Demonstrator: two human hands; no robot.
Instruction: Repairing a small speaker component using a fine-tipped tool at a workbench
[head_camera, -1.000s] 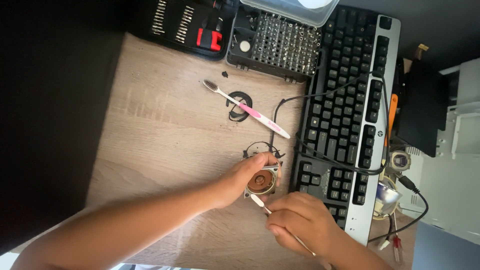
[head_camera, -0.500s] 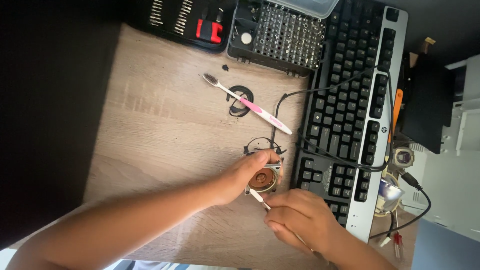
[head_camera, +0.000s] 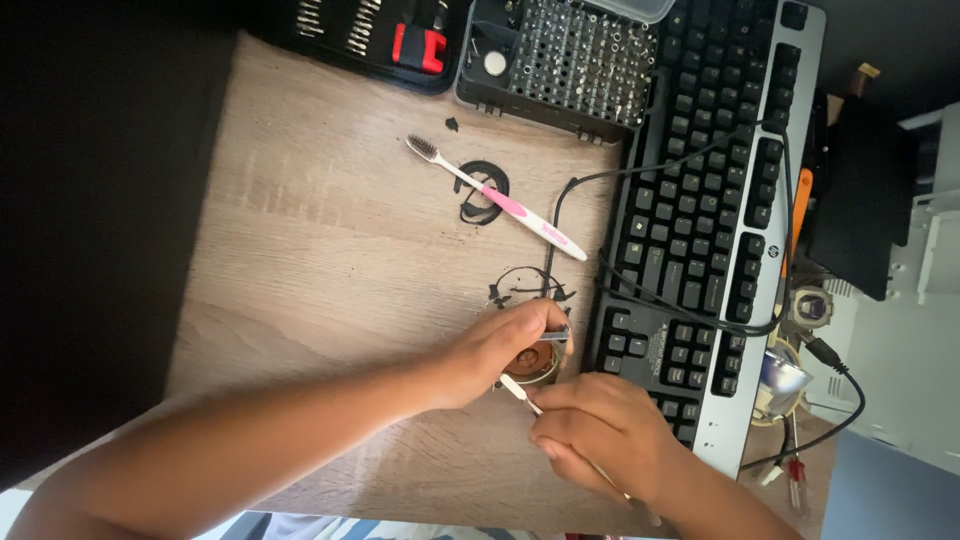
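- The left hand (head_camera: 500, 350) pinches a small round part (head_camera: 530, 362), coppery brown inside a pale metal rim, against the wooden desk (head_camera: 330, 260); its fingers are curled close around the rim, thumb side toward the keyboard (head_camera: 720, 200).
- The right hand (head_camera: 600, 435) grips a thin pale-handled tool (head_camera: 520, 392) in a pen-like hold, fingers bunched tight on the shaft. The tip sits at the near edge of the round part, just under the left fingertips.
- The round part lies near the desk's right side, just beside the keyboard's lower corner and toward the desk's near edge. A tangle of thin black wire bits (head_camera: 525, 285) lies just beyond it.
- Likely risk: the tool tip works very close to the left fingertips, so a slip off the rim could jab them.
- Likely risk: the part is small and held only by fingertip pressure; a sideways push from the tool could skid it against the keyboard or off the near edge.
- A black cable (head_camera: 570, 200) loops from the keyboard toward the part; a wrist could snag it and tug the work.
- Farther off, toward the far edge, lie a pink and white toothbrush (head_camera: 500, 200) over a black ring, a tray of screwdriver bits (head_camera: 560, 60) and a black tool case (head_camera: 370, 35), well apart from both hands.
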